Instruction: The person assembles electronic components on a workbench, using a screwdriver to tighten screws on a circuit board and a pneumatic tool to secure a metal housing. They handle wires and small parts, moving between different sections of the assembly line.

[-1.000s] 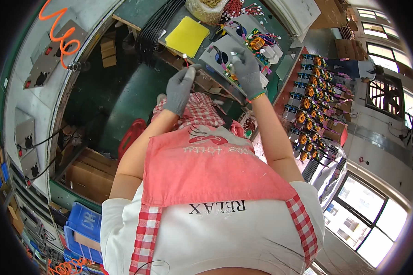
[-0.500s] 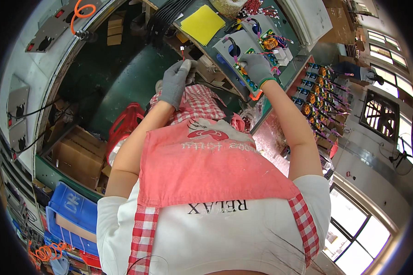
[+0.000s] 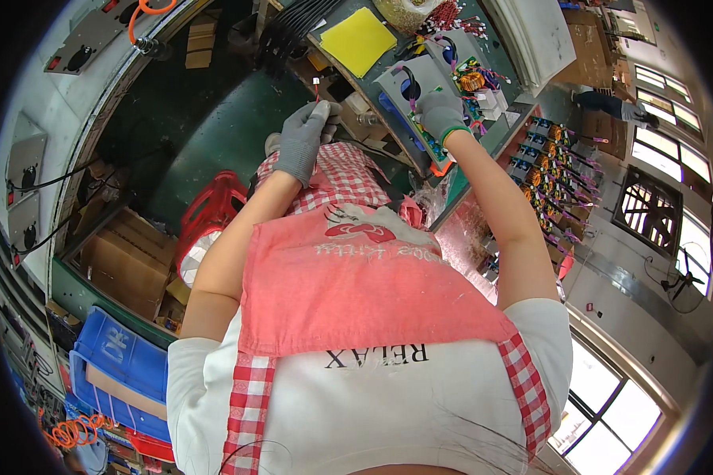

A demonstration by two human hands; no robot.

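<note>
Over my lap, my grey-gloved left hand [image 3: 302, 141] pinches a thin red wire lead with a small white connector [image 3: 316, 81] sticking up past the fingertips. My gloved right hand [image 3: 441, 115] is curled over a green circuit board [image 3: 430, 146] at the near edge of the workbench. Its fingertips are hidden, so what they hold cannot be made out. Beside that hand lies a grey metal casing [image 3: 390, 84] with a black cable loop. Farther right, another board carries a copper-coloured coil [image 3: 472, 81] and coloured wires.
A yellow sheet [image 3: 358, 43] and a bundle of black cables [image 3: 287, 38] lie on the bench's left part. Red wires with white ends [image 3: 451, 17] are heaped at the back. Several assembled boards [image 3: 540, 162] stand in rows at right. A red chair [image 3: 212, 202] is by my left arm.
My right hand has shifted slightly on the board, covering more of it. The left hand still holds the wire lead in nearly the same place. The whole view has turned a little.
</note>
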